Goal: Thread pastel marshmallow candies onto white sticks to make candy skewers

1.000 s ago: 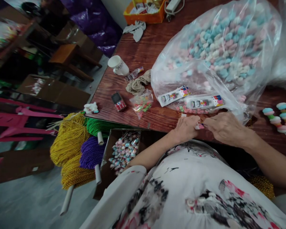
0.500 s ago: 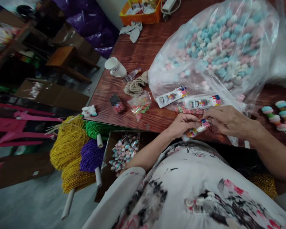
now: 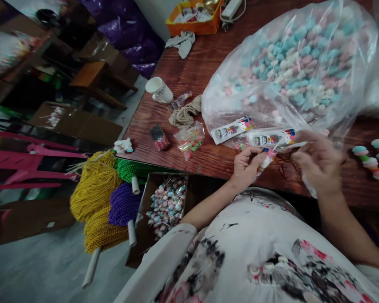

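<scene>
My left hand [image 3: 246,166] pinches a small clear candy packet [image 3: 267,158] with a coloured label, just above the near edge of the wooden table [image 3: 192,71]. My right hand [image 3: 318,162] is closed beside it, fingers curled. A thin dark red thread [image 3: 283,167] loops from those fingers to the packet's end. A strip of clear plastic [image 3: 309,187] hangs under that hand. Two labelled packets [image 3: 233,128] [image 3: 273,137] lie just beyond my hands, against a big clear bag of pastel candies [image 3: 290,63].
A small candy bag [image 3: 191,139], rope bundle [image 3: 185,115], white mug [image 3: 159,89] and orange box [image 3: 196,19] sit on the table. Candy skewers [image 3: 371,158] lie at right. Beside the table are a cardboard box of wrapped candies [image 3: 167,202] and yellow, green and purple bead bundles [image 3: 96,189].
Both hands have risen from the table edge with the small packet. My right hand has pulled away to the right, and the thread now shows between the hands.
</scene>
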A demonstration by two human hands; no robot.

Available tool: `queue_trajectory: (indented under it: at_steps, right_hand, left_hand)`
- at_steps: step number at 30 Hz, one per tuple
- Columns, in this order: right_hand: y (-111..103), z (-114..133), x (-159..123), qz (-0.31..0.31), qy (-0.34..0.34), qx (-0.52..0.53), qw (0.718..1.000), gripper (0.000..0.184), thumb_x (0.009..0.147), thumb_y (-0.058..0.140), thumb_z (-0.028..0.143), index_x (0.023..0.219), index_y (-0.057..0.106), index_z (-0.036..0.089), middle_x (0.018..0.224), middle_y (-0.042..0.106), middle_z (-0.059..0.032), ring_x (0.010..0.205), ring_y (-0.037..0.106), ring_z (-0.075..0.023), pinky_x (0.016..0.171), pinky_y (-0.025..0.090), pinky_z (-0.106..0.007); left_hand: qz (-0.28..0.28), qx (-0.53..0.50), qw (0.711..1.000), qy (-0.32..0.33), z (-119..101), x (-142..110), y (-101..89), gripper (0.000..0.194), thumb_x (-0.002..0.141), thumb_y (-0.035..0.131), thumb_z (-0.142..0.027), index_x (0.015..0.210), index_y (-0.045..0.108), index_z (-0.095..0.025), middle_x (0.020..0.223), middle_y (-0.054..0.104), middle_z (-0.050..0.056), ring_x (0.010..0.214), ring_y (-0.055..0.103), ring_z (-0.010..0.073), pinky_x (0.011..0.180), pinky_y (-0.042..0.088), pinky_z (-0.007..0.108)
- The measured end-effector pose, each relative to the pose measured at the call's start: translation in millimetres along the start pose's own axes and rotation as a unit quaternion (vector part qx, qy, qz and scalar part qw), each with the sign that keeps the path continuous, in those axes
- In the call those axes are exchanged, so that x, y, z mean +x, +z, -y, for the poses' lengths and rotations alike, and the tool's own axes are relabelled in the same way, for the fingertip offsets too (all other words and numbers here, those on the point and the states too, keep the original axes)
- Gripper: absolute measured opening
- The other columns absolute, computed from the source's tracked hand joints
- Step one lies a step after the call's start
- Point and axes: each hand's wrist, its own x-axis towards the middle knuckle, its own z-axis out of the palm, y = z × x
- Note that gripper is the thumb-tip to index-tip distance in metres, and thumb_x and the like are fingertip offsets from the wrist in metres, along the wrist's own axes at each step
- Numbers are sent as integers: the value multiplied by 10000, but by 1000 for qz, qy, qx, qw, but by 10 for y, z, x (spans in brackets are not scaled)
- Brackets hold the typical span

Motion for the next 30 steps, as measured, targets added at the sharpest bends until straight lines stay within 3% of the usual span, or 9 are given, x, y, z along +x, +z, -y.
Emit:
queue_trajectory:
  at_steps: [2, 4, 8, 14, 19, 22, 25, 27, 30]
  right_hand:
    - [152, -29, -118, 24, -9, 39, 999, 169, 808, 681, 281, 966, 664, 223, 873, 657, -18, 728, 598, -147, 662, 499, -305]
    - [287, -34, -189, -11, -25, 69, 997, 27, 819, 664, 227, 842, 676, 219, 818, 649, -11, 768, 612, -154, 703, 505, -311]
    - [380, -47, -219, -64, -64, 49, 995, 80, 818, 659, 172, 852, 689, 238, 818, 656, -9, 751, 623, -148, 682, 510, -305]
    - [420, -192, -273, -105, -165, -40, 980, 186, 787, 666, 120, 903, 684, 265, 849, 669, -12, 734, 628, -146, 638, 495, -292]
    - [454, -161, -264, -39, -67, 57, 995, 67, 835, 641, 189, 779, 648, 226, 712, 622, 13, 647, 573, -132, 601, 463, -285]
    - [420, -144, -242, 10, -11, 86, 996, 101, 878, 595, 239, 786, 632, 222, 670, 589, 20, 624, 559, -131, 602, 468, -287]
    - [291, -168, -213, 5, -115, -69, 991, 148, 855, 623, 245, 992, 675, 263, 991, 676, -53, 914, 622, -200, 806, 495, -381]
    - [171, -193, -180, 57, -232, -200, 950, 331, 833, 650, 228, 1146, 653, 337, 1239, 643, -54, 1163, 557, -268, 950, 418, -480]
    - [25, -222, -105, 179, -356, -271, 876, 438, 864, 607, 191, 1246, 581, 402, 1269, 658, 17, 1266, 509, -265, 997, 315, -526]
  left_hand:
    - [16, 23, 999, 19, 18, -29, 15, 259, 743, 759, -430, 791, 693, -184, 781, 652, -7, 729, 584, 82, 724, 488, 212]
    - [27, 22, 999, 9, 38, -61, 36, 263, 742, 758, -442, 824, 715, -196, 823, 667, 3, 783, 599, 99, 771, 493, 231]
    - [65, -18, 996, -64, 35, -135, 69, 345, 752, 733, -506, 923, 736, -206, 839, 673, 6, 769, 593, 100, 730, 488, 226]
    - [125, -25, 983, -134, -3, -196, 24, 385, 781, 693, -540, 895, 699, -172, 709, 600, -17, 620, 511, 55, 589, 424, 171]
    - [243, -34, 936, -253, -48, -59, -147, 445, 722, 750, -543, 778, 614, -124, 642, 573, -16, 526, 485, 39, 509, 377, 168]
    - [266, -45, 911, -311, -71, 35, -229, 464, 644, 822, -501, 786, 617, -109, 681, 612, 12, 572, 542, 62, 535, 422, 181]
    - [256, -63, 907, -330, -89, 74, -272, 432, 621, 840, -454, 716, 596, -112, 644, 599, 10, 552, 544, 69, 520, 432, 184]
    - [270, -69, 900, -335, -107, 73, -291, 416, 634, 828, -449, 673, 585, -113, 618, 589, 15, 519, 536, 71, 500, 428, 191]
    - [329, -70, 868, -366, -146, 67, -316, 420, 625, 830, -456, 654, 588, -114, 627, 594, 29, 505, 544, 86, 489, 437, 211]
